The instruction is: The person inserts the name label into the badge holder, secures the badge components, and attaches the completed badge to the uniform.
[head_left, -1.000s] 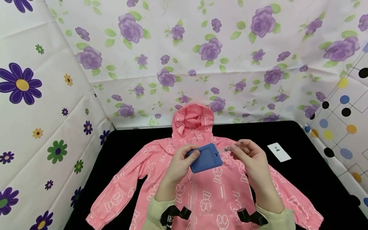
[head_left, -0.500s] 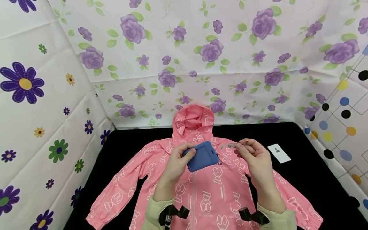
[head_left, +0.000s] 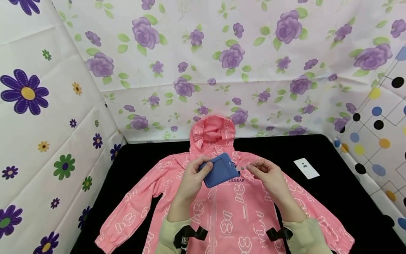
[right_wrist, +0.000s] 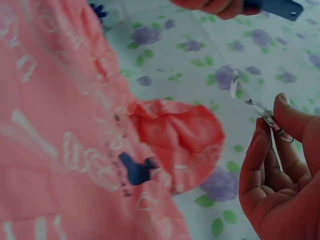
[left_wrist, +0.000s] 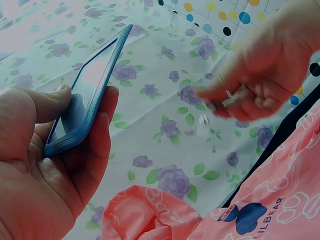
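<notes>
My left hand grips a blue badge holder by its left end, thumb on its front and fingers behind. The holder is tilted, and its slotted end points right; in the left wrist view its clear window catches the light. In my right hand, thumb and fingers pinch a small metal badge clip. From this clip a clear strap with metal snaps sticks out, unfastened. In the head view the strap's free end is right at the slotted end of the holder.
Beneath both hands a pink hooded jacket with white bear outlines lies spread on a black table. A white card with a person icon lies at the right. Flower-patterned cloth walls stand behind and at the left, a dotted one at the right.
My left hand has drawn the badge holder slightly left and up. After a small shift right, my right hand has moved left, bringing the strap close to the holder's slotted end.
</notes>
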`<state>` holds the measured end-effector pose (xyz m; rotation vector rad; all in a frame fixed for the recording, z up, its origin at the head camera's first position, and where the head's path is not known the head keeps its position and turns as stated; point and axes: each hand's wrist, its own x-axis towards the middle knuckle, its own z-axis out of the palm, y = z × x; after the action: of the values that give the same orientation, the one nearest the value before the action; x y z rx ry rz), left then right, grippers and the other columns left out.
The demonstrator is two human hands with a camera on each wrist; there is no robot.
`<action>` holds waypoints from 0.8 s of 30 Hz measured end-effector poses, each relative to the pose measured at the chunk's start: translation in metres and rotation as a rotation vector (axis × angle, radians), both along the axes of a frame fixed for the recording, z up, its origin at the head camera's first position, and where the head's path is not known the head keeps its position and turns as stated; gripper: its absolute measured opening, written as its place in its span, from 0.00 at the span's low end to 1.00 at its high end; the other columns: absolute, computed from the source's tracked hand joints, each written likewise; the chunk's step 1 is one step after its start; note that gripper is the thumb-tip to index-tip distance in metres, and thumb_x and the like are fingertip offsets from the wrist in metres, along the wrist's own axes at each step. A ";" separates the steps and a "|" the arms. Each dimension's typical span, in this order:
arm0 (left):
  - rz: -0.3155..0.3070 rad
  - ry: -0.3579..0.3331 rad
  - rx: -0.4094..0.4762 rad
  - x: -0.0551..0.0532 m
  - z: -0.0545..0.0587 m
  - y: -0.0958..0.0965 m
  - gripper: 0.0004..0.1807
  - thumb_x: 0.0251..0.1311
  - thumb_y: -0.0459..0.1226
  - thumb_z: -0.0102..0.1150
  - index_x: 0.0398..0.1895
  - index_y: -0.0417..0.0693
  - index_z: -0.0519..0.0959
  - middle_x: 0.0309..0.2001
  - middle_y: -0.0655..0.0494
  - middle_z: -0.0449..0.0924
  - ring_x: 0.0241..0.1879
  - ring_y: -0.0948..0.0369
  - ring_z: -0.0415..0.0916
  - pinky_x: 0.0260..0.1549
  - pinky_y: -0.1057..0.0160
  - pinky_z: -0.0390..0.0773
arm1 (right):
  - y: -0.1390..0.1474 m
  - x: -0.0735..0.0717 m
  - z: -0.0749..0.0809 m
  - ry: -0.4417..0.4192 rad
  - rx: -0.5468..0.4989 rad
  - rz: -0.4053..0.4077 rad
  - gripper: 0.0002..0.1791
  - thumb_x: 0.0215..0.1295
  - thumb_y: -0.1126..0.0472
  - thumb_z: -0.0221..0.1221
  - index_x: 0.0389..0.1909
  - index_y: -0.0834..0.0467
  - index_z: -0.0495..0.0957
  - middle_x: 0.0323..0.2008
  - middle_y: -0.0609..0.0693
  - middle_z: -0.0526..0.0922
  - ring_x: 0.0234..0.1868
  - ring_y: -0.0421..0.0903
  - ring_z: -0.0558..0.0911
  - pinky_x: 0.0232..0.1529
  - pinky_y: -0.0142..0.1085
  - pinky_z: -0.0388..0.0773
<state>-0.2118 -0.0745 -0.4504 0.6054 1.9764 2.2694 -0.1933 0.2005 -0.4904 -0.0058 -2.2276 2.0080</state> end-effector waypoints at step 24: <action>-0.002 0.022 0.013 0.001 0.002 0.001 0.13 0.77 0.28 0.56 0.54 0.21 0.78 0.41 0.54 0.82 0.37 0.63 0.80 0.38 0.68 0.84 | 0.014 -0.016 -0.046 -0.168 0.189 0.048 0.20 0.68 0.57 0.74 0.51 0.65 0.82 0.40 0.58 0.91 0.38 0.42 0.88 0.40 0.30 0.83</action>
<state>-0.2107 -0.0731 -0.4488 0.6352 1.9716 2.2859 -0.2094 0.2147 -0.5364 -0.1061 -2.5372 1.8745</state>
